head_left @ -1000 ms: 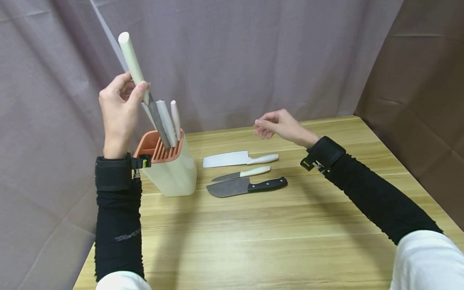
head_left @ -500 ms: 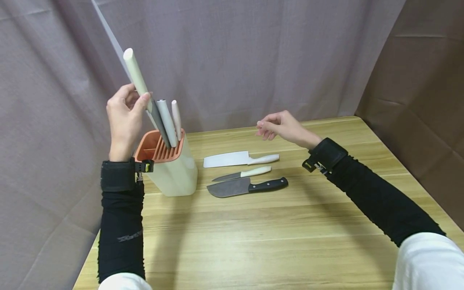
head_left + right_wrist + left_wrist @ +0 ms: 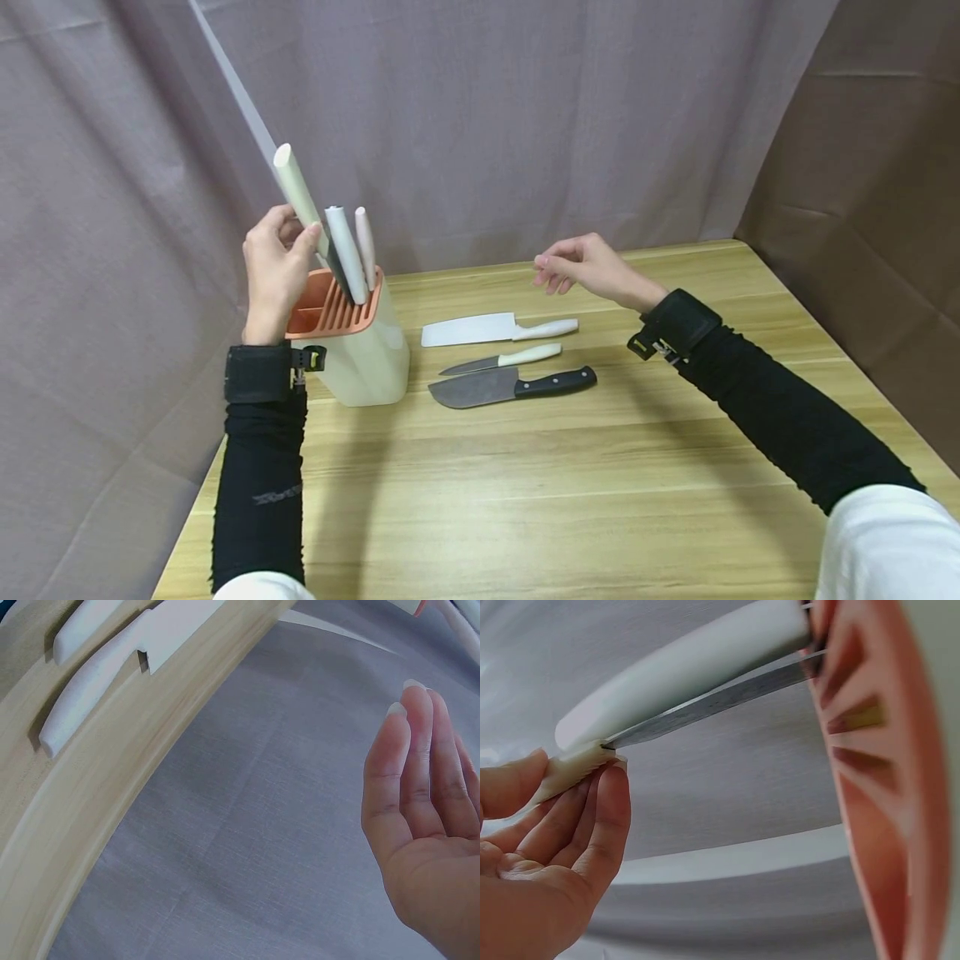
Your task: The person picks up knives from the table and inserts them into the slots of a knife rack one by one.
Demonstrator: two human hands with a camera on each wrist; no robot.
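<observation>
On your bench [image 3: 600, 500], a white cleaver [image 3: 495, 328], small paring knife [image 3: 501, 361] and black-handled knife [image 3: 510, 386] lie right of centre, before grey curtains [image 3: 487, 117].

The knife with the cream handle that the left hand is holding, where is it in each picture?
Head view: the cream-handled knife is upper left, tilted, pinched by the left hand, blade going into the knife block.
Left wrist view: the cream-handled knife crosses the upper middle; fingertips pinch its handle at left.
Right wrist view: I cannot pick it out.
Shared landmark: the knife block's orange slotted top, seen in the head and left wrist views.
</observation>
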